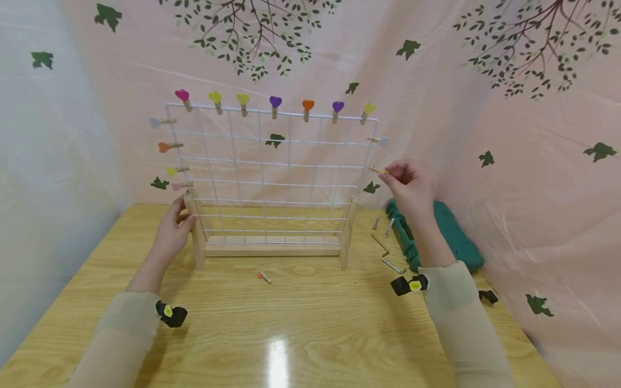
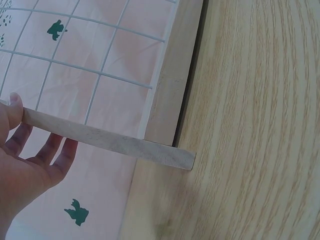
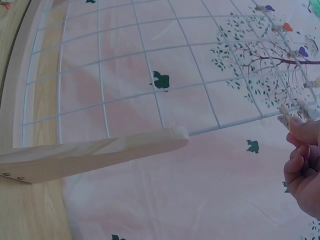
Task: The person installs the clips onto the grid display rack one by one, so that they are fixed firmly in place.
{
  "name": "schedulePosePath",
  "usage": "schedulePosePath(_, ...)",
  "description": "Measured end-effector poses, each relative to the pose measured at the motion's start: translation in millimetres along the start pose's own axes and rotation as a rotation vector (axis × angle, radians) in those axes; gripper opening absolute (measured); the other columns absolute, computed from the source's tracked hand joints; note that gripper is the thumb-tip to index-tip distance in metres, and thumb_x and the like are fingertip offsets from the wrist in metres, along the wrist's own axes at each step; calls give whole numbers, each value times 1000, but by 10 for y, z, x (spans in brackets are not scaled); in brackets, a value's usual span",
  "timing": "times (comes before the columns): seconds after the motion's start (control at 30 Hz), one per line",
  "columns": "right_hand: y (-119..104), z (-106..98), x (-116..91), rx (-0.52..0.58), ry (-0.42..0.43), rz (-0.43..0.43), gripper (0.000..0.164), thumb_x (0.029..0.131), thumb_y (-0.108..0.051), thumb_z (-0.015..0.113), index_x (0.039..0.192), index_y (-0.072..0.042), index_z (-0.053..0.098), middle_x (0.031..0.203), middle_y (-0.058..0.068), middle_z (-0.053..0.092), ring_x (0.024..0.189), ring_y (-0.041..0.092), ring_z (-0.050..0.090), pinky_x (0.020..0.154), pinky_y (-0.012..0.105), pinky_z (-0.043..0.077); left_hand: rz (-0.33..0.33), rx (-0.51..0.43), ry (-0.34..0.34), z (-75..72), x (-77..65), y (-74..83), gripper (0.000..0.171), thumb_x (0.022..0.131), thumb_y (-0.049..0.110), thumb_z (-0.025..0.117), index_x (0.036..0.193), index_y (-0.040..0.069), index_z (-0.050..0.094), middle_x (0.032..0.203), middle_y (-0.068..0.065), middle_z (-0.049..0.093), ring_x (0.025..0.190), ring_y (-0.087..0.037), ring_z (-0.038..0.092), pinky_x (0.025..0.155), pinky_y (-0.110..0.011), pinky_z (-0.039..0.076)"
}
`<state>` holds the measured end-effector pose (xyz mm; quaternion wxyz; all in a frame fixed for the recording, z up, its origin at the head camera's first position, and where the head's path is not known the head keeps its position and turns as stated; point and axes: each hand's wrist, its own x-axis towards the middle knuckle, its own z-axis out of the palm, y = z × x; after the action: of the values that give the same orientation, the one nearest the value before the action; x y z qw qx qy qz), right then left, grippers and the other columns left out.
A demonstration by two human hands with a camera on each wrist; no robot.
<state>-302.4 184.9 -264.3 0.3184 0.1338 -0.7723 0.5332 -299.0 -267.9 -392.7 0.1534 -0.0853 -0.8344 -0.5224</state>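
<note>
A white wire grid [image 1: 262, 172] stands upright in a wooden frame, with heart-topped clothespins along its top and both sides. At the right edge my right hand [image 1: 412, 191] pinches a small wooden clothespin with a yellow heart [image 1: 375, 169] between thumb and fingertips. Its wooden end meets the edge wire; whether it is clamped there I cannot tell. A clothespin with a pale blue heart [image 1: 383, 142] sits just above. My left hand [image 1: 170, 229] holds the upper part of the frame's left wooden post [image 2: 110, 140], thumb on one side and fingers on the other.
An orange-heart clothespin [image 1: 264, 277] lies on the wooden table [image 1: 291, 318] before the frame. Right of it are a hex key [image 1: 380, 245], bolts and a green case [image 1: 458, 237]. Pink printed cloth [image 1: 533, 161] hangs behind and on the right.
</note>
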Motion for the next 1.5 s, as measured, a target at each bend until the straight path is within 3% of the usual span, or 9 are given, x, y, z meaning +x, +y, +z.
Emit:
schedulePosePath(0.1, 128, 13, 97, -60, 12, -11, 15, 76, -17, 70, 80, -5, 61, 65, -5, 56, 58, 11, 52, 51, 14, 43, 8, 5, 4, 0, 9, -41, 54, 94, 16, 41, 142, 11, 17, 136, -24, 31, 116, -44, 39, 87, -55, 41)
schedulePosePath(0.27, 126, 42, 175, -126, 18, -3, 17, 75, -19, 71, 79, -6, 61, 66, -5, 57, 58, 7, 52, 51, 13, 43, -2, 17, 5, -6, -1, -25, 54, 94, 17, 41, 143, 12, 16, 136, -23, 31, 116, -43, 40, 88, -55, 42)
schedulePosePath(0.57, 89, 110, 213, -73, -33, -46, 20, 74, -13, 72, 81, 0, 59, 67, 1, 56, 57, 10, 50, 51, 13, 43, -12, 25, 2, -1, 14, -63, 54, 95, 19, 40, 143, 12, 16, 137, -22, 31, 116, -42, 40, 88, -54, 42)
schedulePosePath(0.8, -152, 85, 130, -91, -48, -46, 25, 77, -11, 69, 96, 3, 62, 85, 11, 62, 70, 10, 53, 62, 13, 46, -13, 22, 4, 4, 15, -68, 53, 95, 19, 40, 142, 12, 16, 137, -23, 30, 116, -44, 40, 88, -54, 42)
schedulePosePath(1.0, -301, 64, 18, -74, -8, -77, 29, 76, -13, 70, 100, 0, 63, 91, 5, 60, 74, 12, 51, 64, 15, 46, -12, 18, 5, -1, 17, -63, 53, 95, 19, 40, 142, 12, 16, 137, -22, 31, 116, -43, 40, 88, -54, 42)
schedulePosePath(1.1, -394, 103, -83, -24, -61, -121, 28, 76, -9, 69, 100, 5, 61, 94, 11, 60, 75, 13, 52, 65, 18, 47, -15, 11, 7, -3, 13, -52, 53, 95, 18, 40, 142, 12, 16, 137, -22, 31, 116, -43, 40, 88, -54, 42)
schedulePosePath(1.23, -433, 236, -254, 20, -202, -153, 27, 78, -6, 68, 102, 3, 60, 98, 17, 59, 77, 17, 51, 66, 22, 48, -18, 10, 9, -8, 14, -45, 54, 95, 19, 40, 142, 13, 16, 136, -22, 31, 116, -42, 40, 89, -54, 42)
schedulePosePath(1.5, -33, 707, -626, -82, -439, -148, 38, 75, -28, 70, 109, -17, 60, 102, -1, 60, 80, 12, 52, 64, 25, 51, -13, 10, 8, -1, 20, -60, 53, 95, 18, 40, 142, 12, 17, 137, -23, 30, 116, -44, 39, 89, -54, 41)
